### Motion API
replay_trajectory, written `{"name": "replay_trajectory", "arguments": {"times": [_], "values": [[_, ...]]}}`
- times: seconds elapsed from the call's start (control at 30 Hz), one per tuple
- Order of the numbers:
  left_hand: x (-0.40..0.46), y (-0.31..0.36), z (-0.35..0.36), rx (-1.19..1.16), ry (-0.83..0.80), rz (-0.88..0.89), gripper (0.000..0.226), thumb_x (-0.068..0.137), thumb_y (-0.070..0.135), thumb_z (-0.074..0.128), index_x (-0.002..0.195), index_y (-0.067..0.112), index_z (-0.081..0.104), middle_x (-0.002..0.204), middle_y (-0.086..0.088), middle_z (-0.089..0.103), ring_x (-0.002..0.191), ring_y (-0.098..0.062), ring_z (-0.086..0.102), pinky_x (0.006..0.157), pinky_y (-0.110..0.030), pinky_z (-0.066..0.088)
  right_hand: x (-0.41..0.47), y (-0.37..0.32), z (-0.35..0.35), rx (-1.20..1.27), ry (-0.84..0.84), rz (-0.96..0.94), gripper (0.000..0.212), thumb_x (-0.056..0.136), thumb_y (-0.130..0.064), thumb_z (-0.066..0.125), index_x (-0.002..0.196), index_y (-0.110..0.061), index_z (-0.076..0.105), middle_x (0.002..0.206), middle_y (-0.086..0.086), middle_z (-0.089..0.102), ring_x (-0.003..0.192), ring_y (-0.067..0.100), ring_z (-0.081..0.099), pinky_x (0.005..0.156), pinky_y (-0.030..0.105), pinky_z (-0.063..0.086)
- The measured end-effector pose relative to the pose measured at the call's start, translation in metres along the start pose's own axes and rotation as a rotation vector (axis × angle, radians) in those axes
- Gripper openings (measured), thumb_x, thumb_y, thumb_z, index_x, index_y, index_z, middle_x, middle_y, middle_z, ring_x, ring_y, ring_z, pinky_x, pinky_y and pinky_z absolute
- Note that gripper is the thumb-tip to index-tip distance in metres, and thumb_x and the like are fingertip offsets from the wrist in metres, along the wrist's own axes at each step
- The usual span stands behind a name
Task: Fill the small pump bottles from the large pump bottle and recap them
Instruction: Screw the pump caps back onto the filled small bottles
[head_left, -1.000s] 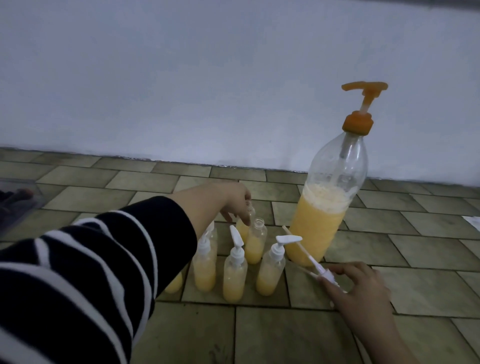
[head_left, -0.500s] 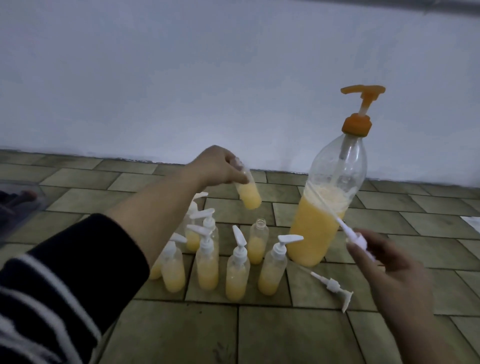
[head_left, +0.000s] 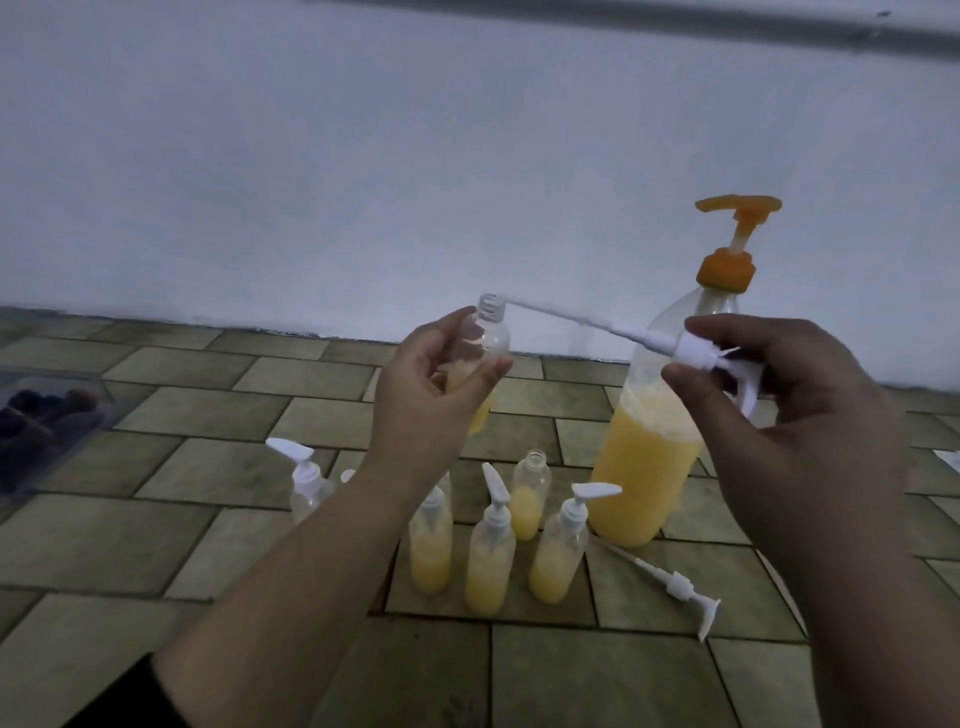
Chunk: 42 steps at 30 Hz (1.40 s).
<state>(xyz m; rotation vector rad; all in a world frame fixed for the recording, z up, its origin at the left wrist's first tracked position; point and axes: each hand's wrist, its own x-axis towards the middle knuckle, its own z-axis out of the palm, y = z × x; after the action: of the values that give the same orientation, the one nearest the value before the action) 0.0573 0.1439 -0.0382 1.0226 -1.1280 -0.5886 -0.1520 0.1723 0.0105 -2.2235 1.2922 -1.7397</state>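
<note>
My left hand (head_left: 434, 384) grips a small uncapped bottle (head_left: 491, 338) of yellow liquid, raised above the floor. My right hand (head_left: 779, 395) pinches a white pump cap (head_left: 696, 353), and the tip of its long dip tube reaches the bottle's open neck. The large bottle (head_left: 649, 467) with an orange pump head (head_left: 732, 239) stands on the floor behind my right hand, about half full of yellow liquid. Below my hands stands a group of small bottles: three capped ones (head_left: 491, 551) in front, one open bottle (head_left: 530, 493) behind them, and another capped one (head_left: 306, 478) at the left.
A loose white pump cap (head_left: 670, 582) lies on the tiled floor (head_left: 571, 675) to the right of the small bottles. A white wall (head_left: 363, 182) rises close behind. A clear container with dark contents (head_left: 47, 415) sits at the far left.
Both hands have risen and come together. The left hand brought the small bottle up and upright; the right hand swung the pump cap so its tube tip reaches the bottle's neck.
</note>
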Motion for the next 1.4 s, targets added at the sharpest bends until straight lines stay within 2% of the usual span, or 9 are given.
{"name": "replay_trajectory", "arguments": {"times": [0.2,0.37,0.47,0.7,0.87,1.0,1.1,1.23,1.4], "values": [[-0.009,0.001,-0.005,0.192,-0.038,0.163,0.051,0.074,0.029,0.073,0.123,0.019,0.06,0.114,0.001,0.061,0.104,-0.014,0.062,0.09,-0.04,0.053,0.002,0.002,-0.004,-0.107,-0.075,-0.04,0.024,0.081,-0.02,0.072,0.102,-0.028,0.064,0.088,-0.011,0.056,0.083,-0.016,0.049,0.071,-0.002,0.034],[-0.012,-0.003,-0.011,0.486,-0.098,0.386,0.051,0.079,0.032,0.071,0.126,0.017,0.058,0.118,0.004,0.061,0.106,-0.005,0.057,0.094,-0.014,0.044,0.014,-0.004,-0.016,-0.215,-0.167,-0.059,0.026,0.078,-0.017,0.07,0.101,-0.028,0.065,0.091,-0.01,0.056,0.084,-0.02,0.047,0.066,0.001,0.036],[-0.017,-0.004,-0.006,0.597,-0.175,0.504,0.05,0.083,0.032,0.065,0.128,0.013,0.057,0.12,-0.001,0.061,0.11,-0.012,0.055,0.095,-0.015,0.04,0.02,-0.015,-0.011,-0.149,-0.277,-0.022,0.028,0.077,-0.023,0.069,0.098,-0.04,0.06,0.092,-0.023,0.056,0.086,-0.018,0.05,0.063,0.005,0.034],[-0.028,0.005,0.015,0.407,-0.189,0.429,0.051,0.084,0.033,0.065,0.131,0.022,0.051,0.12,0.002,0.062,0.112,-0.009,0.057,0.094,-0.019,0.045,0.016,-0.021,0.038,0.059,-0.259,0.215,0.038,0.075,-0.058,0.057,0.088,-0.023,0.062,0.07,-0.01,0.058,0.073,-0.003,0.055,0.056,0.004,0.04],[-0.028,0.004,0.009,0.325,-0.15,0.28,0.051,0.08,0.032,0.068,0.128,0.02,0.055,0.115,0.013,0.062,0.107,0.005,0.056,0.09,-0.012,0.045,0.023,-0.018,0.041,0.644,-0.315,0.408,0.039,0.081,-0.011,0.068,0.117,-0.023,0.058,0.094,-0.001,0.072,0.09,0.007,0.068,0.076,0.019,0.053],[-0.033,0.008,0.012,0.344,-0.192,0.3,0.05,0.081,0.033,0.066,0.128,0.032,0.049,0.111,0.02,0.06,0.105,0.001,0.057,0.09,-0.015,0.046,0.019,-0.011,0.049,0.502,-0.269,0.453,0.058,0.058,-0.044,0.074,0.111,-0.03,0.056,0.082,-0.003,0.065,0.077,0.004,0.063,0.069,0.018,0.052],[-0.032,0.008,0.012,0.337,-0.161,0.246,0.048,0.08,0.031,0.066,0.127,0.027,0.055,0.106,0.024,0.06,0.1,0.004,0.057,0.083,-0.008,0.045,0.019,-0.008,0.049,0.764,-0.356,0.568,0.071,0.063,-0.029,0.074,0.129,-0.024,0.048,0.102,-0.006,0.072,0.1,0.007,0.065,0.085,0.026,0.05],[-0.033,0.008,0.012,0.394,-0.179,0.256,0.047,0.079,0.031,0.066,0.125,0.02,0.06,0.096,0.026,0.056,0.094,0.005,0.056,0.08,-0.007,0.043,0.018,-0.005,0.051,0.642,-0.346,0.564,0.05,0.064,-0.026,0.076,0.112,-0.027,0.063,0.075,-0.017,0.065,0.077,-0.002,0.064,0.068,0.017,0.051],[-0.034,0.006,0.012,0.378,-0.178,0.21,0.048,0.081,0.027,0.069,0.127,0.021,0.059,0.103,0.012,0.062,0.097,0.002,0.056,0.083,-0.01,0.044,0.018,-0.003,0.05,0.799,-0.37,0.615,0.021,0.07,-0.018,0.071,0.09,-0.017,0.07,0.092,-0.002,0.074,0.088,0.006,0.068,0.068,0.013,0.051]]}}
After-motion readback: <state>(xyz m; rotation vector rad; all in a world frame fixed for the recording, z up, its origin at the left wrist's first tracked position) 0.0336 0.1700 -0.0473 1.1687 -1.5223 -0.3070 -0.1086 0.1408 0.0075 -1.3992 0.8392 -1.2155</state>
